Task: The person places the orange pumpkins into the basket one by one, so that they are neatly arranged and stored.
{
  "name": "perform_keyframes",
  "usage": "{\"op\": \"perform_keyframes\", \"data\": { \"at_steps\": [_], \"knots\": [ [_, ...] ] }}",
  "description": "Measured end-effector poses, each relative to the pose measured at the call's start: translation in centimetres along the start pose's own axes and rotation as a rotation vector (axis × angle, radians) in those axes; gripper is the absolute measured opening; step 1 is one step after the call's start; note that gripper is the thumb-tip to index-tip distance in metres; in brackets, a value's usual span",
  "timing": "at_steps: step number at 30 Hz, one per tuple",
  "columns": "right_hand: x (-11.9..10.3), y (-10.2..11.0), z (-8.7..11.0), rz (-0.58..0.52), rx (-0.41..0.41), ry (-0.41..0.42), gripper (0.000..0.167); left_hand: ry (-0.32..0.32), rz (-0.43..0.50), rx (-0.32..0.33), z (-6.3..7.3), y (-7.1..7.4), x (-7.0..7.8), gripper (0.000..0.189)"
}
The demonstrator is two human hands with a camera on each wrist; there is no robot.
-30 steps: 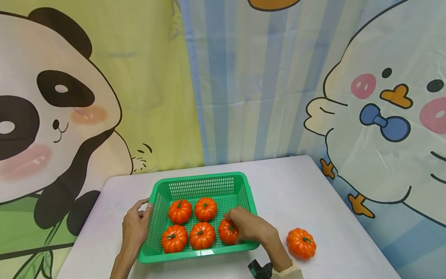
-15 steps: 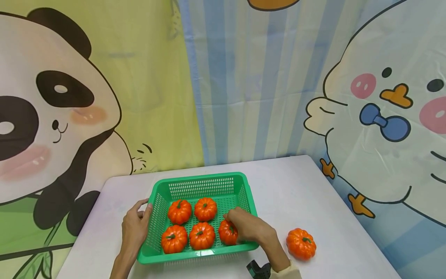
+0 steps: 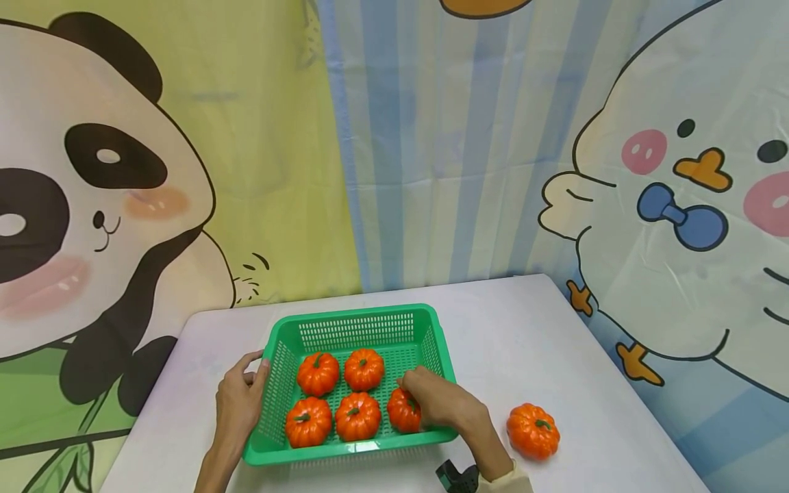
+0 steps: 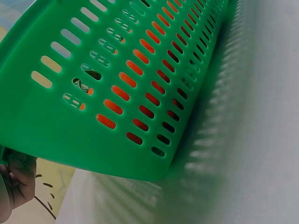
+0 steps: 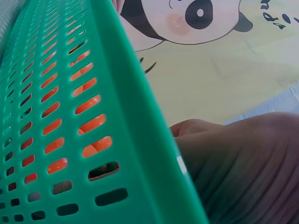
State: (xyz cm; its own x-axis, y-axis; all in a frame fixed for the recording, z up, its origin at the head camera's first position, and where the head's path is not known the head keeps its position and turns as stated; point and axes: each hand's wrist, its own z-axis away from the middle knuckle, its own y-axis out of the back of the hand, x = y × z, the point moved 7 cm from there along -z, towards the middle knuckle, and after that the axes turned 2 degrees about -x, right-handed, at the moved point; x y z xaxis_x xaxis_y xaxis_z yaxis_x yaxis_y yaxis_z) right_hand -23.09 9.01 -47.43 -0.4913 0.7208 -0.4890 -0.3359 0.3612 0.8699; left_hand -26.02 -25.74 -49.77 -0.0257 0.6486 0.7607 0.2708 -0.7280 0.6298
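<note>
On the table sits a green plastic basket (image 3: 425,342) with slotted walls. Several orange toy pumpkins lie inside it, among them a front-middle pumpkin (image 3: 357,416) and a back-left pumpkin (image 3: 318,374). My left hand (image 3: 239,397) grips the basket's left rim; in the left wrist view part of that hand (image 4: 21,182) shows under the rim. Reaching over the right rim, my right hand (image 3: 440,400) holds the front-right pumpkin (image 3: 403,411), which it partly covers. The right wrist view shows the hand (image 5: 238,158) beyond the rim, its fingertips hidden.
Another orange pumpkin (image 3: 533,431) lies on the white table (image 3: 493,329), right of the basket and beside my right forearm. A dark device (image 3: 458,476) is at the right wrist. A curtain (image 3: 425,150) with cartoon prints hangs behind the table.
</note>
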Motion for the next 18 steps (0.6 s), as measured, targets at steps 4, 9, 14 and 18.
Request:
{"op": "perform_keyframes", "data": {
  "at_steps": [4, 9, 14, 18],
  "knots": [
    [-0.09, -0.01, 0.07, -0.006, -0.003, -0.009, 0.050, -0.007, 0.001, -0.005, 0.07, 0.07, 0.00, 0.043],
    [-0.26, -0.06, 0.08, -0.005, -0.022, -0.028, 0.048, 0.004, -0.003, -0.010, 0.21, 0.08, -0.10, 0.042],
    [-0.08, 0.09, 0.29, -0.006, -0.022, -0.066, 0.054, -0.002, 0.001, -0.009, 0.06, -0.06, -0.03, 0.043],
    [-0.01, 0.13, 0.25, -0.014, -0.020, -0.063, 0.057, 0.001, -0.001, -0.009, 0.05, -0.01, 0.05, 0.044]
  ]
}}
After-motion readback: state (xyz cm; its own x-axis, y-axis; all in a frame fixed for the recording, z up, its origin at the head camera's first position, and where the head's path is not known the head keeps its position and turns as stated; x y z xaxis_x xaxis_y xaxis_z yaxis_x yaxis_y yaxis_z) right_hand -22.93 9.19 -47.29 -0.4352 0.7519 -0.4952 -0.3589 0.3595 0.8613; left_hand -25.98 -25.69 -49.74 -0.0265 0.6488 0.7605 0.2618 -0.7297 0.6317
